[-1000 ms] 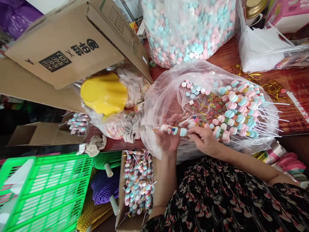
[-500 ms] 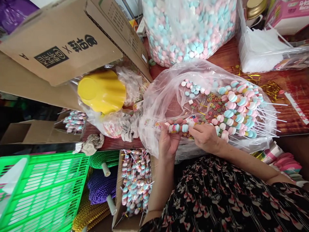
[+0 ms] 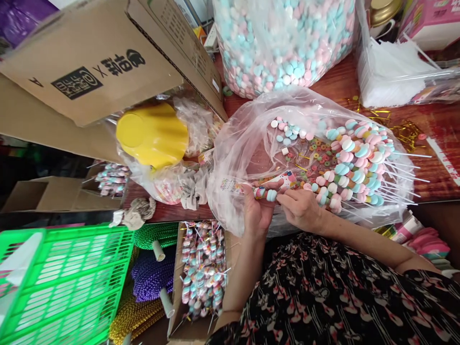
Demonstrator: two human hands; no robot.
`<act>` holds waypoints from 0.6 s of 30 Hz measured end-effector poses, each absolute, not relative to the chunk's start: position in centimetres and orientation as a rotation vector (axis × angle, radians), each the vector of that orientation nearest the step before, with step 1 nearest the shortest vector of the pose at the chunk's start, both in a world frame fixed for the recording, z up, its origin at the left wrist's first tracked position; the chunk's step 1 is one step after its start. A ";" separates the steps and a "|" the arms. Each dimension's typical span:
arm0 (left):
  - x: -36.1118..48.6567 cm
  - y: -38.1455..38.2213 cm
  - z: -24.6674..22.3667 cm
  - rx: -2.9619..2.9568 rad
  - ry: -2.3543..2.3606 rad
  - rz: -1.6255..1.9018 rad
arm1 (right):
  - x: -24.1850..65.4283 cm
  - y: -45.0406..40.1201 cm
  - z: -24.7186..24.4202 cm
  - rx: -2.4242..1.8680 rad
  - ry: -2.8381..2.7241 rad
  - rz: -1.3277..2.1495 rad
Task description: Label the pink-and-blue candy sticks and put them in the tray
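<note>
My left hand (image 3: 258, 208) is closed around a marshmallow skewer (image 3: 266, 193), which lies nearly level, its pink, blue and white pieces showing between the fingers. My right hand (image 3: 301, 209) is closed at the skewer's right end, fingers pinched together; the stick there is mostly covered. Just beyond the fingers, a printed card or wrapper (image 3: 287, 179) with colored dots shows. Right of my hands, a pile of finished-looking marshmallow skewers (image 3: 359, 163) rests on a clear plastic bag (image 3: 239, 148), white sticks pointing right. Loose marshmallows (image 3: 293, 132) and small gummy rings (image 3: 319, 147) lie behind.
A big bag of marshmallows (image 3: 283, 52) stands at the back. White sticks fill a clear tray (image 3: 391, 91) at back right. Left are a cardboard box (image 3: 89, 62) and a yellow bowl (image 3: 151, 136). Below the table edge sit a carton of skewers (image 3: 203, 273) and a green basket (image 3: 68, 282).
My left hand has moved slightly right with the skewer, and my right hand slightly left and down, so the two are closer together. The pile is unchanged.
</note>
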State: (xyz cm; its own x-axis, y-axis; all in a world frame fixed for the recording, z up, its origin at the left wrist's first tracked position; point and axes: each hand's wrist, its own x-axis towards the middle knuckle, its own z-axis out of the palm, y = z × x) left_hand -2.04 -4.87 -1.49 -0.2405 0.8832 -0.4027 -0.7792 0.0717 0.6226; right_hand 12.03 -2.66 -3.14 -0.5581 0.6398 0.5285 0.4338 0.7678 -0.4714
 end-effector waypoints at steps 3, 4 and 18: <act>-2.9 -5.2 -1.6 0.224 0.860 1.578 | 12.3 -2.3 -3.2 -0.806 -2.129 0.626; -3.2 -5.3 -1.6 0.247 0.848 1.597 | 12.4 -2.2 -3.2 -0.806 -2.081 0.709; -2.7 -5.0 -1.6 0.139 0.800 1.671 | 12.3 -2.7 -3.1 -0.764 -2.232 0.256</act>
